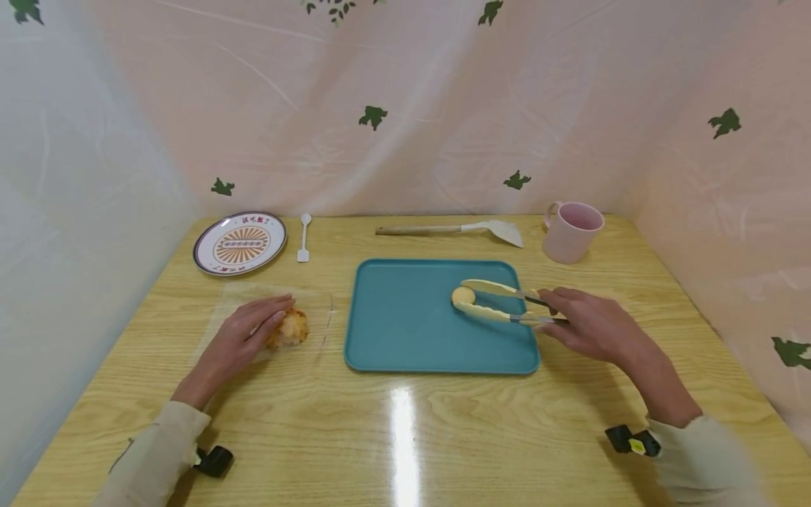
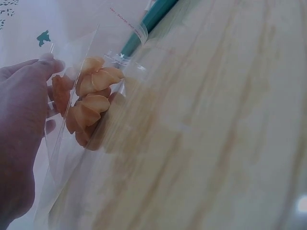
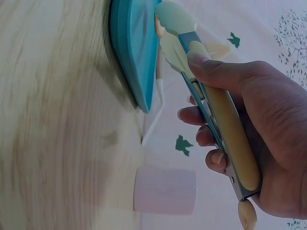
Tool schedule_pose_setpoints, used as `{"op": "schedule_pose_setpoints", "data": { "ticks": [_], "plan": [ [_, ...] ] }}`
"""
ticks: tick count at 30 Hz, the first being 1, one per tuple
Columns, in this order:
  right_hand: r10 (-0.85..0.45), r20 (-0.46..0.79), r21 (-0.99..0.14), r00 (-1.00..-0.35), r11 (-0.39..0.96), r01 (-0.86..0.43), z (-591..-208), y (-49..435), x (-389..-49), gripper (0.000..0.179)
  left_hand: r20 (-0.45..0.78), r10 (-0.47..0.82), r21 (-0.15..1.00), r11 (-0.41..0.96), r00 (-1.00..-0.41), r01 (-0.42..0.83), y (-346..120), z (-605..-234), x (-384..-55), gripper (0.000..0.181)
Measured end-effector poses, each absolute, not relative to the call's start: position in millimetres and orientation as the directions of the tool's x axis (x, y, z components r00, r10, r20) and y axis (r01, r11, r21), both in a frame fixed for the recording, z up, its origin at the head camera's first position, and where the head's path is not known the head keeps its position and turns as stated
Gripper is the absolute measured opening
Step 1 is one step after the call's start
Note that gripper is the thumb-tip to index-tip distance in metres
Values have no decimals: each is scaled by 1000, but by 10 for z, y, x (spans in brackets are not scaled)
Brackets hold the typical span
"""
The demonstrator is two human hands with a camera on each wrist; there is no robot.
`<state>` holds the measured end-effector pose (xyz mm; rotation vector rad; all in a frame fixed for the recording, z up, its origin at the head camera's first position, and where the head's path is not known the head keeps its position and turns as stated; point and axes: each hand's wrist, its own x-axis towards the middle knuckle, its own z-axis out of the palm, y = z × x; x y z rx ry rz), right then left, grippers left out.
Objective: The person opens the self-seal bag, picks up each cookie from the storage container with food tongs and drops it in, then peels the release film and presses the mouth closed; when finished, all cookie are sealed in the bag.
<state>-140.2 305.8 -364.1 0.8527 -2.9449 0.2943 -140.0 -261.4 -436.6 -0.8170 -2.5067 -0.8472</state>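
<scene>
My right hand grips a pair of tongs with cream tips and handles, thumb on one arm and fingers curled round the other. The tongs' tips stand on either side of a small round cookie on the right half of a teal tray. My left hand rests on a clear plastic bag lying on the table, its fingers fairly straight against it. Inside the bag are several golden shell-shaped cookies, just right of my fingertips in the head view.
A patterned plate and a small white spoon lie at the back left. Behind the tray is a wooden-handled spatula. A pink mug stands at the back right. Curtains hang along the table's back and sides.
</scene>
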Motion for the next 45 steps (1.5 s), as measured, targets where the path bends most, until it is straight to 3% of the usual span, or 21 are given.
{"op": "schedule_pose_setpoints", "data": {
  "ticks": [12, 26, 45],
  "plan": [
    [-611, 191, -155, -768, 754, -638, -3755, 2763, -1460, 50, 473, 391, 428, 682, -790, 594, -2623, -4358, -1391, 34],
    [-703, 310, -108, -640, 642, -759, -3857, 2406, -1531, 52, 501, 411, 404, 666, -761, 626, -2615, -4360, -1409, 33],
    [-763, 320, -94, -562, 564, -820, -3898, 1883, -1579, 57, 507, 410, 406, 662, -758, 630, -2621, -4373, -1400, 35]
  ]
}}
